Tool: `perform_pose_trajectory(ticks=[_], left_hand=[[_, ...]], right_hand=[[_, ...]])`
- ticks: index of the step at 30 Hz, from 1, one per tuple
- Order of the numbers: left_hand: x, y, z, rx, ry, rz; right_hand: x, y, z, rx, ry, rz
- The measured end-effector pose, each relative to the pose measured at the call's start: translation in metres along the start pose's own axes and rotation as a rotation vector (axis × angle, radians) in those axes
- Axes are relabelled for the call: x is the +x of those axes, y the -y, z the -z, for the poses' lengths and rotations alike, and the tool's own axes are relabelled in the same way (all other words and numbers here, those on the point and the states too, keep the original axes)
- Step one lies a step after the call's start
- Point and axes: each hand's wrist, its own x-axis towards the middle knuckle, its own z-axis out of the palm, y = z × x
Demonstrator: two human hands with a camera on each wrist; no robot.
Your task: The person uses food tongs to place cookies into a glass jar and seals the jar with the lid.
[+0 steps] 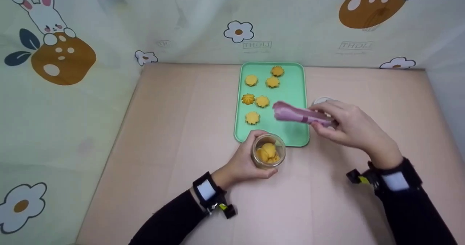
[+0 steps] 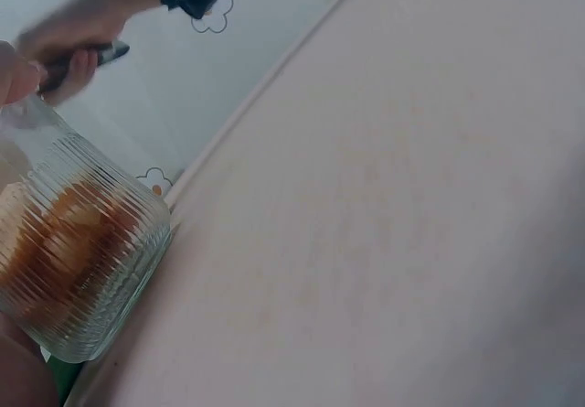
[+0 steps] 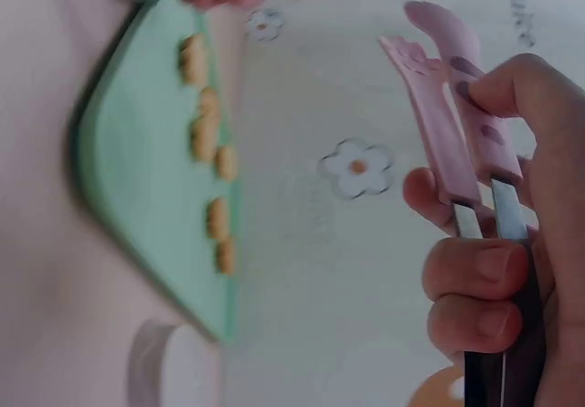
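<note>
Jar (image 2: 114, 283) partly hidden by left fingers (image 1: 252, 136) gripping it; right fingers (image 3: 475, 268) clasp tongs (image 1: 292, 114).

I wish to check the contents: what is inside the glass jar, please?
Yellowish cookies lie piled inside the glass jar. The upper ones show through its open mouth; those underneath are partly covered, so I cannot count them.
</note>
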Motion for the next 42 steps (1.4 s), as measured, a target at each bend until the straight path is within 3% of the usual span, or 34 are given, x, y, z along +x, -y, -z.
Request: perform_pose_trajectory(ticks=[7, 11, 14, 22, 42], left_hand=[[0.0, 0.0, -0.001, 0.012, 0.003, 0.002], [0.0, 0.0, -0.001, 0.017, 0.001, -0.002], [-0.001, 0.0, -0.001, 0.01, 0.003, 0.001], [0.0, 0.001, 0.0, 0.011, 0.012, -0.002], [-0.001, 0.001, 0.0, 0.003, 0.006, 0.016]], right_hand=[[0.025, -0.049, -0.028, -0.032, 0.004, -0.373], [0.044, -0.061, -0.041, -0.04, 0.026, -0.557], [0.059, -0.064, -0.05, -0.03, 0.04, -0.639], [0.08, -0.064, -0.068, -0.046, 0.106, -0.672], [0.081, -0.061, -0.068, -0.044, 0.162, -0.64]])
